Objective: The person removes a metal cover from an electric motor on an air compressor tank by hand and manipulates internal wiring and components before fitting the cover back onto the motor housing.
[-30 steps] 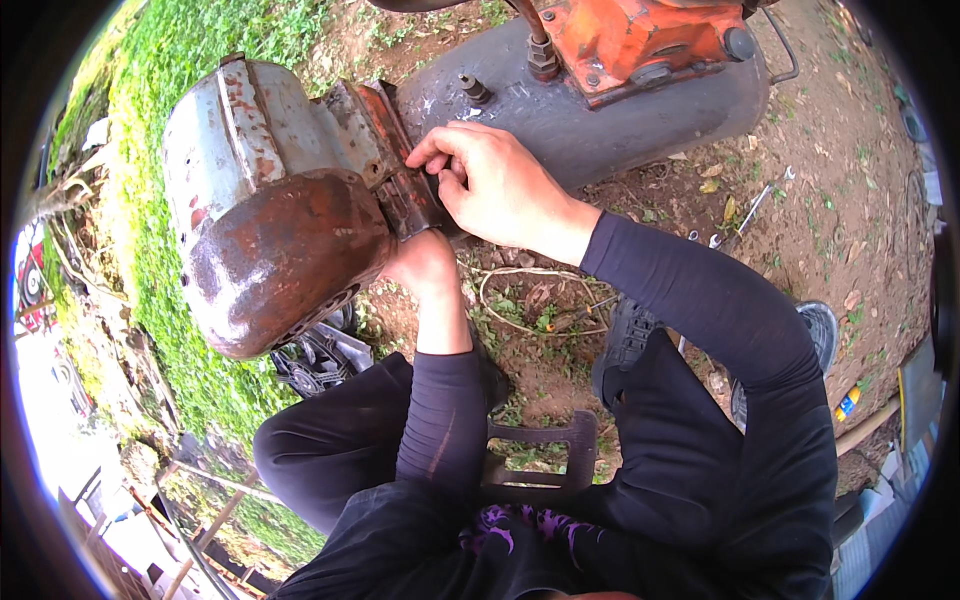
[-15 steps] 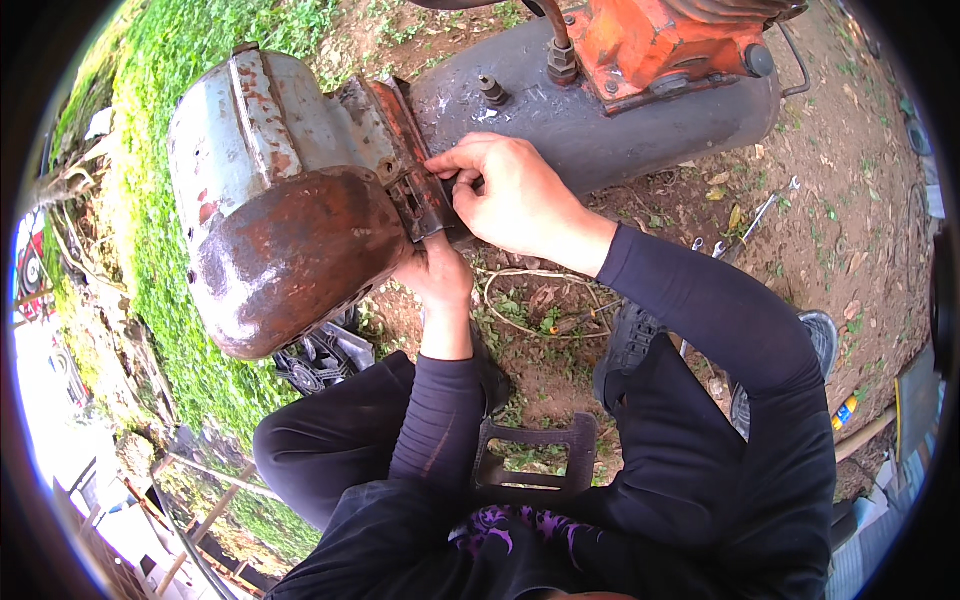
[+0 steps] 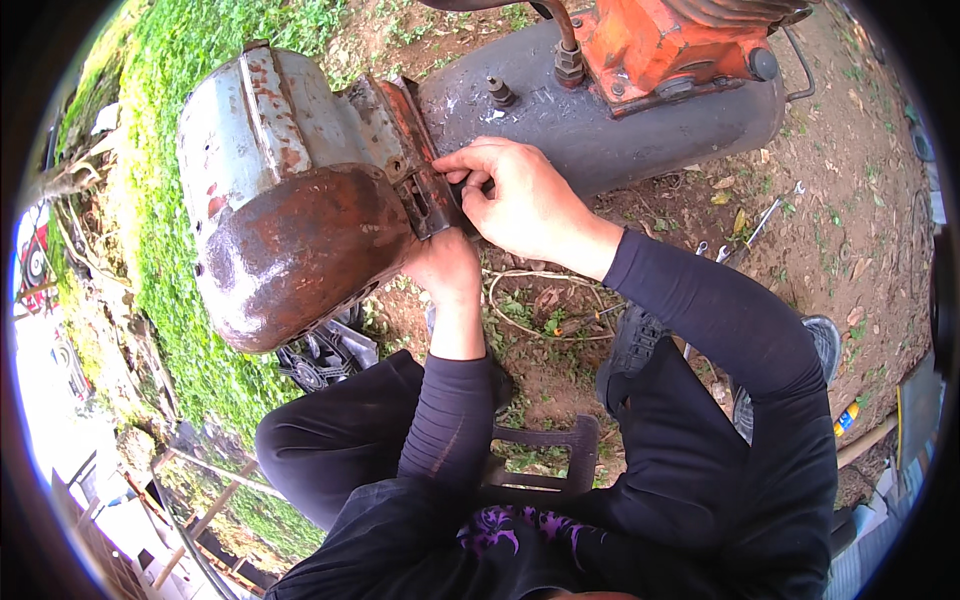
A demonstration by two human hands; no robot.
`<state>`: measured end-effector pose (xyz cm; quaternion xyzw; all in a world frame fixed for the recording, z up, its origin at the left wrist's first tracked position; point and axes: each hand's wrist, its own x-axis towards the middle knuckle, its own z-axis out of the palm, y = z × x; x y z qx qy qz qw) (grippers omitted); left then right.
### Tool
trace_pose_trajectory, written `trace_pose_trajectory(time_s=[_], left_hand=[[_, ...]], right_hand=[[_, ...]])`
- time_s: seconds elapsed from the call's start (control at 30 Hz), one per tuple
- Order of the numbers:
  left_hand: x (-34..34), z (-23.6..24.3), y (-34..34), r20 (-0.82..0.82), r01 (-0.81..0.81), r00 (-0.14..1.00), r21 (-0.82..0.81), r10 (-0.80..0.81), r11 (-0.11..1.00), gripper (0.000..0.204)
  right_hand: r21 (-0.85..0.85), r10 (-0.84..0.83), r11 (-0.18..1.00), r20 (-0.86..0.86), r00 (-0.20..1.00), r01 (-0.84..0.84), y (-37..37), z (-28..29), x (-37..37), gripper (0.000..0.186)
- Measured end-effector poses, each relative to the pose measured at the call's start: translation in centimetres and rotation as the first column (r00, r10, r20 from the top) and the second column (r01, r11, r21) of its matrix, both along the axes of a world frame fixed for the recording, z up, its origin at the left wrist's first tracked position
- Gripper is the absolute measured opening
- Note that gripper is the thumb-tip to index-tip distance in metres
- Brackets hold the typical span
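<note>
A motor [image 3: 285, 120] with a grey, rust-streaked body and a rusty brown end cover [image 3: 300, 250] sits at the left end of a dark grey air compressor tank [image 3: 640, 150]. Between motor and tank runs a rusty metal bracket [image 3: 425, 185] with slots. My right hand [image 3: 525, 195] is at the bracket's right edge, index finger on the metal and the other fingers curled in. Whatever it pinches, if anything, is too small to make out. From below, my left hand [image 3: 447, 268] reaches under the bracket; its fingers are hidden there.
An orange compressor pump [image 3: 660, 55] stands on the tank, with a metal pipe and a fitting [image 3: 500, 92] nearby. Wrenches [image 3: 760, 220] lie on the dirt at right. A looped cord [image 3: 500, 315] and a black finned part [image 3: 325, 355] lie below; a dark plastic stool [image 3: 580, 450] is between my legs.
My view has shifted slightly, so the motor and tank sit a little farther right. Both hands stay at the bracket, with the left hand's fingers now more hidden beneath it.
</note>
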<state>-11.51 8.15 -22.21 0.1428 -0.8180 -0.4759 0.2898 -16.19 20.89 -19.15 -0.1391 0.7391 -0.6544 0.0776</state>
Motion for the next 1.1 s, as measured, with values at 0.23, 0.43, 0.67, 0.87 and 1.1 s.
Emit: trace_pose_trajectory(time_s=[0.23,0.43,0.67,0.87,1.1], left_hand=[[0.0,-0.9,0.5,-0.079,-0.018,0.996,0.254,0.039,0.967,0.036],[0.2,-1.5,0.0,-0.079,0.076,0.996,0.494,-0.043,0.866,0.042],[0.1,-1.1,0.4,-0.078,0.041,0.997,0.59,0.006,0.807,0.045],[-0.1,-0.2,0.7,-0.329,0.269,0.927,0.918,0.181,0.29,0.04],[-0.1,-1.2,0.6,-0.237,0.095,0.963,0.749,0.13,0.656,0.039]], right_hand=[[-0.036,-0.008,0.999,0.023,1.0,0.009,0.0,-0.2,0.4,0.036],[-0.03,0.001,1.0,0.043,0.999,0.001,0.1,0.1,0.2,0.036],[-0.053,0.017,0.998,0.055,0.998,-0.014,0.3,0.4,0.3,0.038],[-0.061,0.042,0.997,0.077,0.996,-0.037,0.5,0.4,0.6,0.044],[-0.062,0.065,0.996,0.088,0.994,-0.059,0.6,0.7,0.7,0.048]])
